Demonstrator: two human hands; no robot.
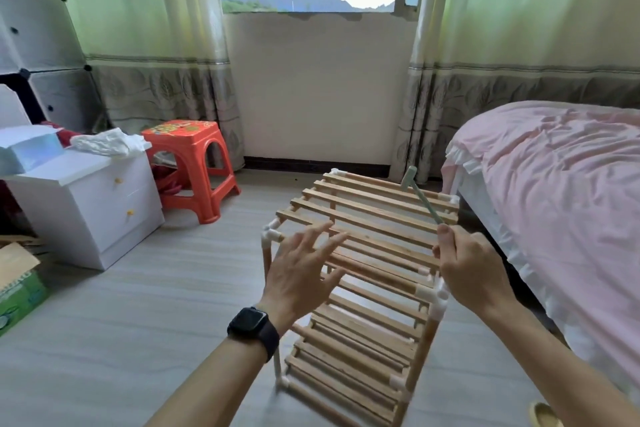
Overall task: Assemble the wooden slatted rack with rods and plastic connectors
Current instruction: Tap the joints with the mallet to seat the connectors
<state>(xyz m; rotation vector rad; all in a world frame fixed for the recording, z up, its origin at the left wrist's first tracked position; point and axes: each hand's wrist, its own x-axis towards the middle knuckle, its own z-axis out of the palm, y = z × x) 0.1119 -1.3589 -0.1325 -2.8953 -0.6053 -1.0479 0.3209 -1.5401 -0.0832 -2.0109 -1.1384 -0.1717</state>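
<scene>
Because the rack (377,206) stands up on the floor (173,305) with several layers of wooden slats one above the other, I think most of the building is done. The upright rods (420,350) are in, and white connectors (433,298) sit at the corners I can see. What is left, I guess, is tapping the joints tight, and maybe adding more on top, but I cannot tell if any piece is loose. My left hand (304,274) is flat and wide open, with its fingers (317,232) spread out and holding nothing. It is over the near left part of the top layer. The picture is blurry there, so I cannot tell if it touches the wood. My right hand (474,270) is curled tight around the handle of a small green hammer (426,203). That hand is by the near right edge of the top layer. The hammer head points up and away from me, over the far right corner of the rack and near the pink bed (554,184).
</scene>
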